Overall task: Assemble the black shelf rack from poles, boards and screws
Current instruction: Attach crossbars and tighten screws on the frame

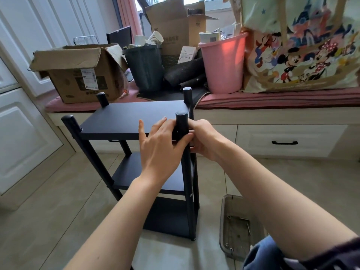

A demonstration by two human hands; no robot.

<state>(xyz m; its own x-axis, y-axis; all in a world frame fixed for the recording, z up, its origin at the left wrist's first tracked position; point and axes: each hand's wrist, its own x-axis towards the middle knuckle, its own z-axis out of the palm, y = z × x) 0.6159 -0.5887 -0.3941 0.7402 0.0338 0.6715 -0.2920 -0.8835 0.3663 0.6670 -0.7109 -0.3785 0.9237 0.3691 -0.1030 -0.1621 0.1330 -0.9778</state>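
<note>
The black shelf rack [124, 117] stands upright on the tiled floor, with three boards between black poles. My left hand [161, 145] lies against the near right pole [182, 123] at the top board's corner, fingers fairly straight and the thumb pressed on the pole. My right hand [202, 139] curls round the same pole from the right side, just below its capped top. A small screw hole shows in the pole between my hands. Another screw [191, 195] sits in this pole at the middle board.
A grey plastic tray [233, 227] with a few screws and small parts lies on the floor right of the rack. Behind it runs a window bench with a cardboard box [78, 75], a dark bin [145, 67], a pink bucket [222, 63] and a cartoon bag [300, 45]. White cabinets stand at the left.
</note>
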